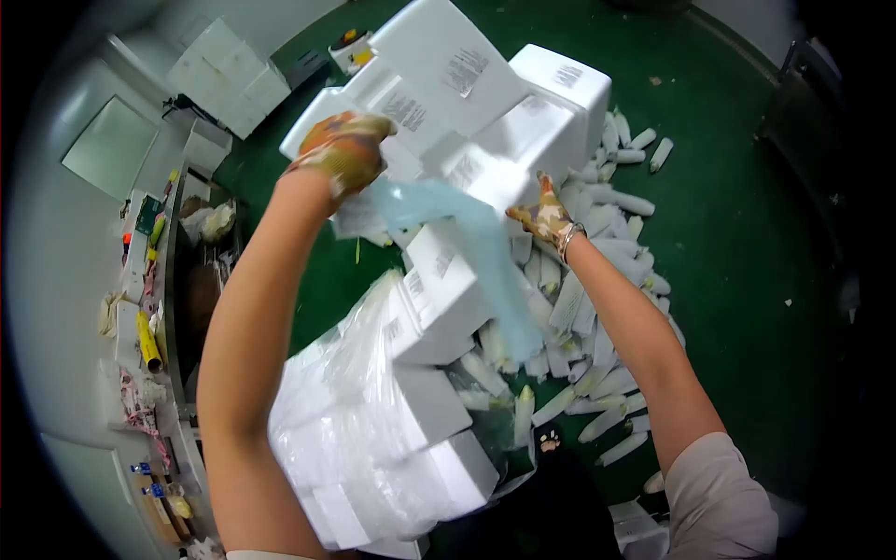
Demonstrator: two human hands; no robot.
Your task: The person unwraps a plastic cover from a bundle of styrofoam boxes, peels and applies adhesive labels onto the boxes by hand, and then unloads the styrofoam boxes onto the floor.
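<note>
My left hand (347,149), in a patterned work glove, is closed on one end of a light-blue plastic bag (490,257). The bag hangs down to the right, smeared by motion, over white foam boxes (446,271). My right hand (544,217), in a similar glove, has its thumb and fingers apart beside a foam box's corner (495,177); whether it touches the box I cannot tell. Beneath and beyond that hand lies a large heap of long white radishes (607,210), many in pale net sleeves.
A stack of foam boxes under clear plastic film (364,420) stands close in front of me. An open foam box (457,65) is at the back. Along the left wall runs a cluttered shelf (168,308). Loose radishes lie on the green floor (737,280).
</note>
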